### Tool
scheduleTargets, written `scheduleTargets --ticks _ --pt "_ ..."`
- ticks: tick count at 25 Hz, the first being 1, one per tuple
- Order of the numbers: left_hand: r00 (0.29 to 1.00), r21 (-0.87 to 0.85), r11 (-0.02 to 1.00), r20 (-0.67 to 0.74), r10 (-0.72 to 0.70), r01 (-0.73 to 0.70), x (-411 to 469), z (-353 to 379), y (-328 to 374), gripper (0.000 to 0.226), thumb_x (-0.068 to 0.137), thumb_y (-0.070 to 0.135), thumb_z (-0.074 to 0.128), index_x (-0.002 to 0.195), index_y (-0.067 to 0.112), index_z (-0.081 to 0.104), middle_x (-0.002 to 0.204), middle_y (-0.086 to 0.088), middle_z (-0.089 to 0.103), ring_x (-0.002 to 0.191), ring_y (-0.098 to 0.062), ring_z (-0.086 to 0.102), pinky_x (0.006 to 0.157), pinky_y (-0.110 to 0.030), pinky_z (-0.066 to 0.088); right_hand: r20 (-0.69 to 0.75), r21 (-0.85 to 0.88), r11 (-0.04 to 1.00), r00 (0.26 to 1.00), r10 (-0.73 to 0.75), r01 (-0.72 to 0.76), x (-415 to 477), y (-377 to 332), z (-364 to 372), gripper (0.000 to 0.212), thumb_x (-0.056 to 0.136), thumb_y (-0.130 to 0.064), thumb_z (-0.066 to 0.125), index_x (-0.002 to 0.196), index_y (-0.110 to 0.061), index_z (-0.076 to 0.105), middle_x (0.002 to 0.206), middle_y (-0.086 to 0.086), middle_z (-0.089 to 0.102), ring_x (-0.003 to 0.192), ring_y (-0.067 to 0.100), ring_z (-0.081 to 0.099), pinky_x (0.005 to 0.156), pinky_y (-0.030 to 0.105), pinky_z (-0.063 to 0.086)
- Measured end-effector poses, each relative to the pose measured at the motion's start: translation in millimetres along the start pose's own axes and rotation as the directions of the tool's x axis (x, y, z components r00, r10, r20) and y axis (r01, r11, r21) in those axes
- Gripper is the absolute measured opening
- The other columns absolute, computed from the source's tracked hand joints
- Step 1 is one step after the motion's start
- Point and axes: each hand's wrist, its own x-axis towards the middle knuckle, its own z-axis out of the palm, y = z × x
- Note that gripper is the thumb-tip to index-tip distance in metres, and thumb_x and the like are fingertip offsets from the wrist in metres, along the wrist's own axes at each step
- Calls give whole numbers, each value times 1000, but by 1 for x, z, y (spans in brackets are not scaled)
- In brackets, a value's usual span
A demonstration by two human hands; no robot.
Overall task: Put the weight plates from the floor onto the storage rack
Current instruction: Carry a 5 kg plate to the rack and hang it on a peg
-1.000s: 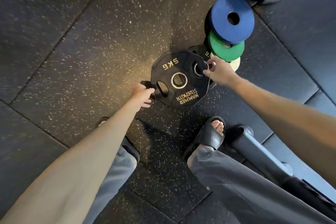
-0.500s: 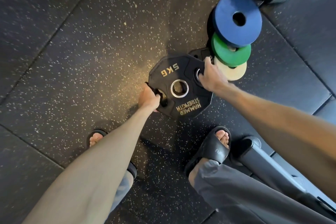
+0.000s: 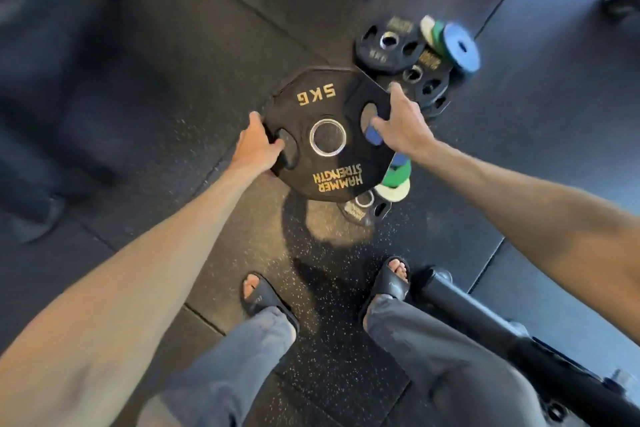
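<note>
A black 5 kg Hammer Strength plate (image 3: 322, 97) is off the floor, held flat between both hands. My left hand (image 3: 256, 146) grips its left edge through a handle slot. My right hand (image 3: 401, 125) grips the right edge, fingers through the other slot. Beneath it on the floor, partly hidden, lie a blue plate (image 3: 400, 160), a green plate (image 3: 398, 177), a white plate (image 3: 393, 191) and a small black plate (image 3: 363, 210). The storage rack cannot be made out.
Farther off, blurred, sit more black plates (image 3: 388, 45) beside another blue plate (image 3: 460, 48) with green and white ones. A thick black steel bar (image 3: 485, 315) runs along the floor by my right foot (image 3: 391, 281). Dark rubber mats cover the floor.
The 5 kg plate has come up off the floor in both hands, uncovering the small black plate. My head rose and the view widened to show the farther plates.
</note>
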Motion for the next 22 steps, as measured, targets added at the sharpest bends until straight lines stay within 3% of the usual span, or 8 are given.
scheduleTargets --ticks 4,10,14,16,19,22 --pt "972 -19 975 -83 218 -220 -95 -136 131 33 94 21 63 118 11 41 117 -5 58 110 -23 57 87 -37 48 -183 171 979 980 -80 112 -64 -119 -150 28 85 -26 65 102 -13 46 91 4 62 84 25 59 75 37 48" --pt "836 -27 870 -294 464 -492 -240 -268 298 31 95 28 62 105 10 38 93 -4 58 85 -21 57 72 -36 46 -478 229 931 866 -147 284 -172 -245 -346 23 84 -21 66 100 -11 53 90 0 62 82 17 57 70 28 44" --pt "679 -94 704 -381 627 -703 -315 -317 365 33 93 29 67 99 11 40 84 4 54 73 -13 54 64 -27 40 -696 197 902 702 -148 385 -262 -294 -434 19 80 -16 67 91 -8 54 78 -4 54 77 15 51 62 23 38" --pt "578 -133 582 -412 704 -803 -352 -333 387 32 92 27 69 105 9 46 86 7 54 75 -6 53 70 -24 40 -789 157 906 601 -125 394 -313 -309 -460 21 81 -19 69 95 -7 58 82 -3 57 79 16 52 66 26 40" --pt "419 -174 382 -390 820 -908 -405 -348 409 41 89 30 73 112 3 54 99 0 60 90 -12 57 77 -26 43 -893 126 913 445 -66 388 -393 -318 -478 22 78 -21 70 92 -7 59 85 7 63 81 25 60 69 30 41" --pt "274 -278 196 -277 921 -940 -457 -352 421 36 88 30 74 103 11 48 90 -5 63 77 -16 60 70 -30 48 -953 146 915 301 29 375 -476 -318 -483 28 72 -26 67 87 -4 57 84 16 66 75 25 62 67 32 49"
